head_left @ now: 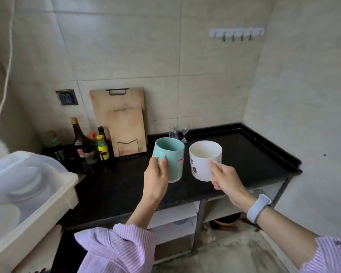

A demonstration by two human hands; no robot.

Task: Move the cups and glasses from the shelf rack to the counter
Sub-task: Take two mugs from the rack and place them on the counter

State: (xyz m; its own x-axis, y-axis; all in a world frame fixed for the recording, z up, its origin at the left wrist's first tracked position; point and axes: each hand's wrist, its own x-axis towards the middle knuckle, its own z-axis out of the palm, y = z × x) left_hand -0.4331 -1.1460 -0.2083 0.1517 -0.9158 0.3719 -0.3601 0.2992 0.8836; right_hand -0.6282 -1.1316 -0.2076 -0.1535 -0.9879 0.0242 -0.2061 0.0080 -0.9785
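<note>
My left hand (pixel 156 179) grips the handle of a teal mug (pixel 172 160) and holds it upright above the black counter (pixel 244 152). Beside it, my right hand (pixel 223 180) holds a white mug (pixel 202 161) with blue print by its handle, also upright in the air over the counter. The two mugs are close together but apart. At the back of the counter stand a small clear glass (pixel 174 133) and a small stemmed glass (pixel 184 133) near the wall.
Two wooden cutting boards (pixel 126 123) lean on the wall at the back left. Several sauce bottles (pixel 91 142) cluster left of them. A white plastic dish box (pixel 24 192) with plates sits at far left. Shelves (pixel 175 219) lie under the counter.
</note>
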